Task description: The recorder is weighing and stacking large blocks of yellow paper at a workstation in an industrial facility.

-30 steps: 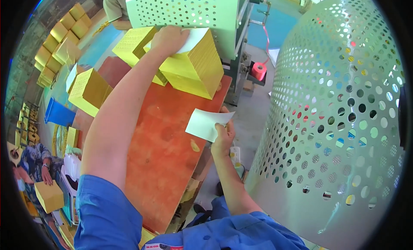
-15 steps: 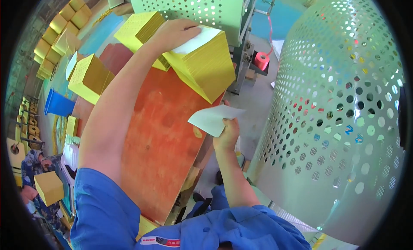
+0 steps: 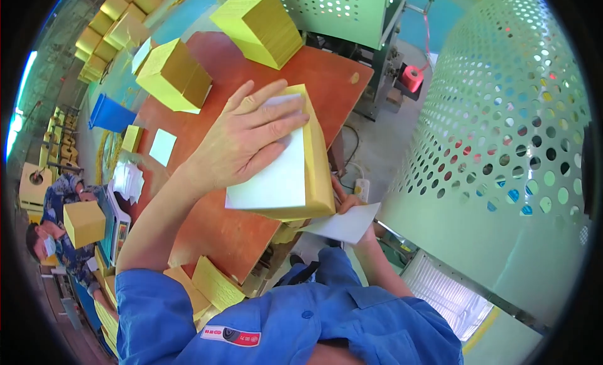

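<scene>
A tall stack of yellow paper [image 3: 321, 176] is close in front of me, near the right edge of the red-brown table. A white sheet [image 3: 273, 186] covers most of its top. My left hand [image 3: 251, 136] lies flat across that sheet, fingers spread. Low at the stack's right side, my right hand [image 3: 349, 205] pinches a second white sheet [image 3: 342, 225], which sticks out below the stack's near corner. Part of the right hand is hidden by the stack and this sheet.
Two more yellow stacks [image 3: 264, 27] stand on the table's far side [image 3: 339, 79]. A loose white card [image 3: 163, 147] lies left, near a blue bin [image 3: 112, 114]. A large perforated green cover [image 3: 490, 126] rises at right. A co-worker [image 3: 72, 198] sits at left behind a wrapped block [image 3: 85, 223].
The yellow stack has come from the table's far side toward me, the left hand still on its top sheet. My right hand, with its sheet, is now against the stack's side. The view has shifted.
</scene>
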The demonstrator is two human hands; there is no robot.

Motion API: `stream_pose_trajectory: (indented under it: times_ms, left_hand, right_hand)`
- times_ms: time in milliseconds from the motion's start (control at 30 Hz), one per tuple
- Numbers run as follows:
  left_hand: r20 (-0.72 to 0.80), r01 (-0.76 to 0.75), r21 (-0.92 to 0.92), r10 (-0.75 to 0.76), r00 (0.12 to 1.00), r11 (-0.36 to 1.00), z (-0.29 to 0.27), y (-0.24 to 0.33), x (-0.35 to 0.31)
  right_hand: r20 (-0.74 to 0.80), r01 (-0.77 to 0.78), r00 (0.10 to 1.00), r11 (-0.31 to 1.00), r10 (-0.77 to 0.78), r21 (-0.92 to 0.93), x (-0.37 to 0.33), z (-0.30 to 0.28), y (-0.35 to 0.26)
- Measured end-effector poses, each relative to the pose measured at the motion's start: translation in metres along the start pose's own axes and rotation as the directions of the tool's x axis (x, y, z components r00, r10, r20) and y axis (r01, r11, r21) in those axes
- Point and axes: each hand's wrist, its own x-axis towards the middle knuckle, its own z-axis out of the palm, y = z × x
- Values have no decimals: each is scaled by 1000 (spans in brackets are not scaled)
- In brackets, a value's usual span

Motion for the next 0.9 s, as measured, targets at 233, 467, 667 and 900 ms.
stream_pose_trajectory:
  times_ms: [233,467,667,900]
  left_hand:
    - [-196,605,-256,-654,731,754,5,39,-1]
    - [-16,718,-352,-771,637,600,32,54,-42]
    - [-28,365,-853,-729,684,374,41,149,-150]
    - [73,98,-995,-756,651,-12,112,328,-148]
  right_hand:
    - [-60,-181,981,982,185,55,7,-3,-13]
    - [-236,-175,956,984,174,17,-19,9,3]
    - [-221,-93,974,980,53,-178,-144,73,2]
    - [-443,-240,892,921,85,-308,-313,95,-83]
